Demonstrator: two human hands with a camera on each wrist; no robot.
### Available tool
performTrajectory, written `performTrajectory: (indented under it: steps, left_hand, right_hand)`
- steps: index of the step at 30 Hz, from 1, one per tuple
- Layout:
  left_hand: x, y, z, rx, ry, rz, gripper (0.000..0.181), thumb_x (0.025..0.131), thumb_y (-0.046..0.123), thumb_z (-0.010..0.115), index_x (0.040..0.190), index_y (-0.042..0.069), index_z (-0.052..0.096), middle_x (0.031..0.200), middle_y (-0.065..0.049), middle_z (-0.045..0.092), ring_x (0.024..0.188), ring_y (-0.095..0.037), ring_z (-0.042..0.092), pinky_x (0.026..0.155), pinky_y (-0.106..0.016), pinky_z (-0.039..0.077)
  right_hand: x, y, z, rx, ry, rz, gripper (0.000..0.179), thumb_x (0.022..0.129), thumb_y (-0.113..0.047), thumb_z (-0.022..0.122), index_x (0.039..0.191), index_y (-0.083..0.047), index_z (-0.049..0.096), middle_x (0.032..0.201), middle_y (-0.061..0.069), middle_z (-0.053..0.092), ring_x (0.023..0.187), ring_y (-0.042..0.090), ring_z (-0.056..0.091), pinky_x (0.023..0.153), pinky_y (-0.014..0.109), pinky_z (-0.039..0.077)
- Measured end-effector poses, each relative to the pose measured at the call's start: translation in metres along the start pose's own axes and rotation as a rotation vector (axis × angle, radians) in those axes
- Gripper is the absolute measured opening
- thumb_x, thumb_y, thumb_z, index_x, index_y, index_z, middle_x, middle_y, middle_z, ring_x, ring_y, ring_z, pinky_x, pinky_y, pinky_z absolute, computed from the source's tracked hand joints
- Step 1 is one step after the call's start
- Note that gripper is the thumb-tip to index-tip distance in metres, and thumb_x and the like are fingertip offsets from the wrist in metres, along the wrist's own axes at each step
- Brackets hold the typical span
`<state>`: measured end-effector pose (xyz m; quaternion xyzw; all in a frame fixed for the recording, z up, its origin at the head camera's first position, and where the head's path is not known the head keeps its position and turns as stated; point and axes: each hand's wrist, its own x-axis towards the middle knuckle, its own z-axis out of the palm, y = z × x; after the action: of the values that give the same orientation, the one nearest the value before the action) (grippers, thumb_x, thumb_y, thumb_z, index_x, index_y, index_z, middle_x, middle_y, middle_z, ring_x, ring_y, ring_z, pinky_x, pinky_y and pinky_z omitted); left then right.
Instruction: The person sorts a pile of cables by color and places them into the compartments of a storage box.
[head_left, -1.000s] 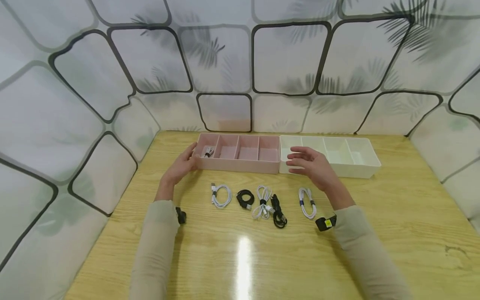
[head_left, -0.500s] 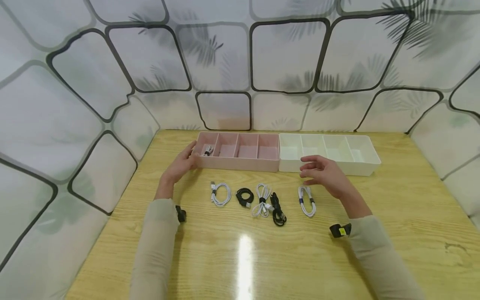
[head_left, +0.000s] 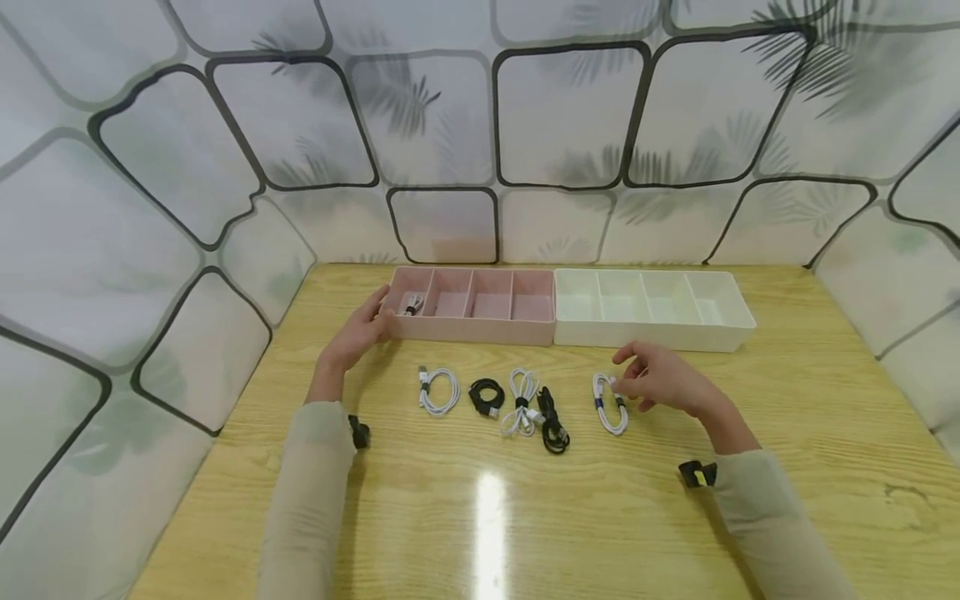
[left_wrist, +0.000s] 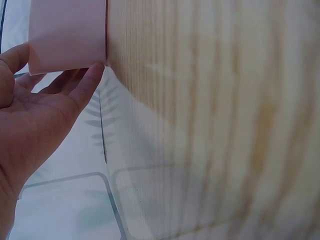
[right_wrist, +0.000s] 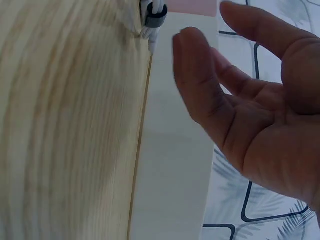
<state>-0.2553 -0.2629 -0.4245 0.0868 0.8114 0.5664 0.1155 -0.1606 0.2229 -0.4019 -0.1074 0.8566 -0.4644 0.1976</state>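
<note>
Along the far edge of the bench (head_left: 637, 517), a pink box (head_left: 480, 330) and a cream box (head_left: 656, 336) stand end to end, each split into four compartments. Your left hand (head_left: 356, 335) rests against the left end of the pink box, thumb and fingers on it without wrapping round it. In that box's leftmost compartment lies a small white cable (head_left: 414, 305) with a black tie.

Your right hand (head_left: 663, 379) is just beside the rightmost cable, a white loop (head_left: 599, 392) with two dark ties, lying on the bench in front of the cream box. That grip is apart, with space between thumb and fingers and nothing held; whether a fingertip touches the loop, you cannot tell.

To the loop's left, nearest first, you have a black bundled cable (head_left: 550, 412), a white tied bundle (head_left: 522, 403) close against it, a black coil (head_left: 476, 398) and a white coil (head_left: 454, 390). Black wrist cameras (head_left: 360, 432) sit at your sleeve cuffs.
</note>
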Motion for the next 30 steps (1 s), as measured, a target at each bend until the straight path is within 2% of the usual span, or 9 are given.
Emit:
performTrajectory:
  steps: [4,13,23,30]
  left_hand:
    - [0.000,-0.002,-0.001,0.006,0.004,-0.010,0.062,0.108,0.020,0.038,0.162,0.015,0.007,0.162,-0.025,0.016,0.142,-0.041,0.030,0.111,-0.056,0.035]
    - [0.000,0.000,0.001,-0.009,0.009,-0.019,0.061,0.108,0.018,0.037,0.162,0.015,0.007,0.161,-0.026,0.017,0.141,-0.043,0.031,0.111,-0.058,0.034]
    - [-0.014,0.028,0.004,-0.030,-0.013,-0.082,0.062,0.108,0.015,0.036,0.161,0.010,0.003,0.162,-0.027,0.012,0.144,-0.044,0.026,0.113,-0.056,0.033]
    - [-0.015,0.029,0.005,-0.032,-0.009,-0.070,0.062,0.108,0.016,0.036,0.160,0.007,0.004,0.161,-0.029,0.012,0.144,-0.045,0.026,0.113,-0.058,0.032]
  right_hand:
    - [-0.004,0.000,0.003,-0.064,-0.024,0.043,0.050,0.089,-0.015,0.074,0.126,0.008,0.049,0.091,0.014,0.058,0.067,0.023,0.059,0.060,0.038,0.057]
    - [-0.010,0.006,0.009,-0.109,-0.049,0.068,0.051,0.090,-0.016,0.073,0.126,0.012,0.050,0.091,0.014,0.061,0.070,0.023,0.062,0.061,0.037,0.056]
    - [-0.009,0.009,0.014,-0.132,-0.064,0.069,0.047,0.090,-0.018,0.072,0.122,0.012,0.057,0.093,0.013,0.065,0.069,0.022,0.065,0.061,0.036,0.057]
    - [-0.009,0.006,0.017,-0.170,-0.045,0.059,0.022,0.088,-0.012,0.071,0.101,0.005,0.066,0.083,0.008,0.066,0.065,0.018,0.062,0.058,0.034,0.055]
